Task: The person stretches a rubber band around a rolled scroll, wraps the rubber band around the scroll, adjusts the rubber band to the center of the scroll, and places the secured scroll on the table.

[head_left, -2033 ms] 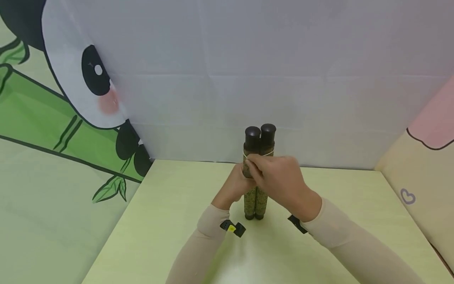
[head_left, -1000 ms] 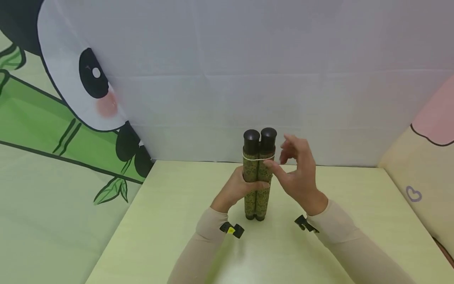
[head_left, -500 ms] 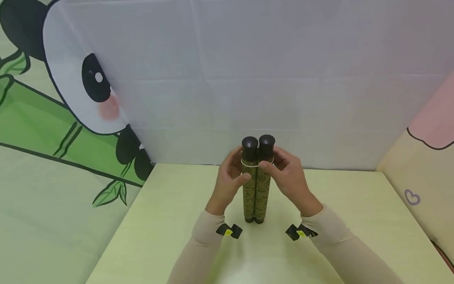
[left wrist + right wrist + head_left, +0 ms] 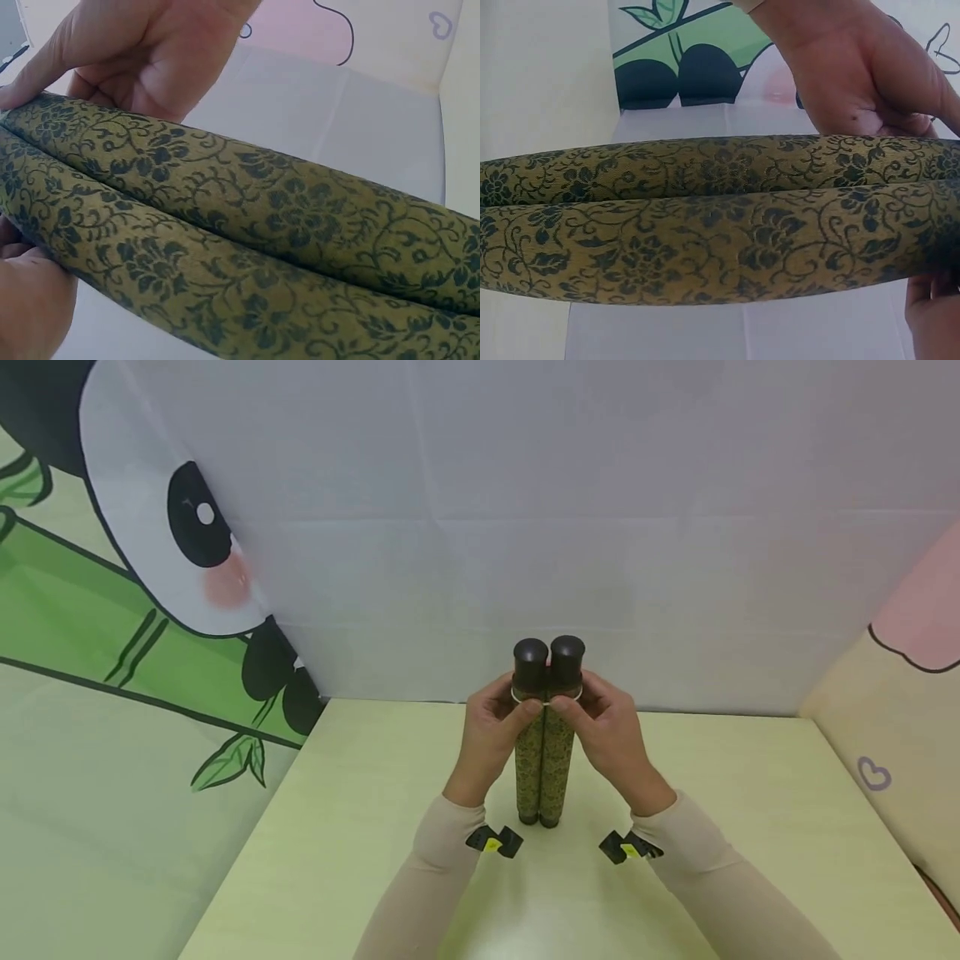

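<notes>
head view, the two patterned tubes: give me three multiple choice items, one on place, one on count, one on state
1. Where does the rubber band sit on the tubes?
A. just below the caps
B. at the bottom ends
C. on the table

2. How many dark caps show?
A. one
B. two
C. four

3. How do the tubes stand?
A. lying flat
B. upright, side by side
C. leaning on the wall

Answers:
1 A, the band crosses both tubes under the caps.
2 B, one cap tops each tube.
3 B, their bottom ends rest on the table, left hand and right hand gripping near the band.
</notes>
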Motion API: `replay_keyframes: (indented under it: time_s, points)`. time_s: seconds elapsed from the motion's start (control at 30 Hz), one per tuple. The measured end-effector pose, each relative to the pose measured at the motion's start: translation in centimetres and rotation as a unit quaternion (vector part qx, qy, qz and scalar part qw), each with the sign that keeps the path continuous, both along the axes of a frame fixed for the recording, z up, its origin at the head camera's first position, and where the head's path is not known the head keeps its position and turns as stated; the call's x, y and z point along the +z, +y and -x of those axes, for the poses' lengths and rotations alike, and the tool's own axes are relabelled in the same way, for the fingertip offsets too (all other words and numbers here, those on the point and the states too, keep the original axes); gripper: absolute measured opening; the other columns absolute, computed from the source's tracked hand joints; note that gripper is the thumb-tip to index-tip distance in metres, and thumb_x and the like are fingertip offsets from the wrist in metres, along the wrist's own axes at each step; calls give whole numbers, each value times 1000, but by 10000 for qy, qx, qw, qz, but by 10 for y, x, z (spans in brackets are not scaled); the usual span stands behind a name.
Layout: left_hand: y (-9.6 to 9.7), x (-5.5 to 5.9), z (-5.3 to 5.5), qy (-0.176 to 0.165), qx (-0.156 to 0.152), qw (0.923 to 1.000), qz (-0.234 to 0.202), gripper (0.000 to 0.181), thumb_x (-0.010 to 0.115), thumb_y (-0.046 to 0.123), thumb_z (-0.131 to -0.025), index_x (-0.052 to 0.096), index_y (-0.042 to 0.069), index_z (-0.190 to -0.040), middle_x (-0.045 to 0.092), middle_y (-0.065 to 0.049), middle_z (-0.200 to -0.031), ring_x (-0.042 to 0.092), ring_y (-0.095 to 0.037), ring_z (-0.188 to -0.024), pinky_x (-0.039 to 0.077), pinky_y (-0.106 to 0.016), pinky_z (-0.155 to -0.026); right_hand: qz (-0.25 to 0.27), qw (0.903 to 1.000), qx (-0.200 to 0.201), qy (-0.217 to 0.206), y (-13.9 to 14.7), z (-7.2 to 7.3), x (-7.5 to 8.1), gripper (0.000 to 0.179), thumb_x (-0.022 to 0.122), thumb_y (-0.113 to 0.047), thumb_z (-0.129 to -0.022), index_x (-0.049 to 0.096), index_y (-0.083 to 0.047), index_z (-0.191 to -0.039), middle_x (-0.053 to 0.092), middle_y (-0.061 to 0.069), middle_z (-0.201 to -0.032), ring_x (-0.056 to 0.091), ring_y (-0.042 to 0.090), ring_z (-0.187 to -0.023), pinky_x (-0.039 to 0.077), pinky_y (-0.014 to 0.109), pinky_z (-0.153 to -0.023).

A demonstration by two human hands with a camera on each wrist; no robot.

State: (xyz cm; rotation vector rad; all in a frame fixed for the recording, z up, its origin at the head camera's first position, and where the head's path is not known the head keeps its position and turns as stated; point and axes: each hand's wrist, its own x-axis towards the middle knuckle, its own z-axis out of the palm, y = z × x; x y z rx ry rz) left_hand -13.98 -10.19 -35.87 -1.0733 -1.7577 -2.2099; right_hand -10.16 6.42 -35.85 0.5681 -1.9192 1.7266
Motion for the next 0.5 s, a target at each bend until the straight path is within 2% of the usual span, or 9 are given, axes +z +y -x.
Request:
replay_keyframes:
  time_s: [0.13, 0.27, 0.4, 0.5]
  points:
    - [1, 1, -1, -3, 13, 10000, -15, 83, 75, 56, -85, 60, -13, -128, 71, 6, -110, 52, -8, -78, 44, -24, -69, 22, 10000, 5, 93, -1, 0, -1, 66, 66, -56, -91, 67, -4, -131, 63, 1, -85, 49, 13, -65, 42, 26, -59]
    - [0, 3, 0, -65, -100, 9999, -55, 84, 76, 55, -85, 58, -15, -129, 71, 6, -113, 60, -7, -88, 49, -25, -77, 5, 9999, 84, 125, 0, 0, 1, 58, 67, -49, -95, 66, -3, -130, 61, 2, -88, 50, 14, -67, 43, 26, -60]
    - [-9, 9, 3, -33, -201, 9989, 425, 75, 76, 51, -88, 61, -8, -132, 71, 2, -112, 62, -11, -90, 51, -27, -79, -288, 9991, 223, 233, 4, -1, 7, 46, 66, -32, -101, 61, -3, -135, 63, 4, -103, 55, 16, -79, 47, 25, -70]
    - [-19, 15, 5, 121, -347, 9956, 859, 65, 76, 46, -91, 64, -2, -133, 71, -6, -113, 64, -16, -90, 52, -29, -78, -662, 9968, 228, 379, 6, -4, 13, 46, 66, -30, -101, 56, -4, -139, 64, 6, -113, 59, 18, -91, 49, 26, -81]
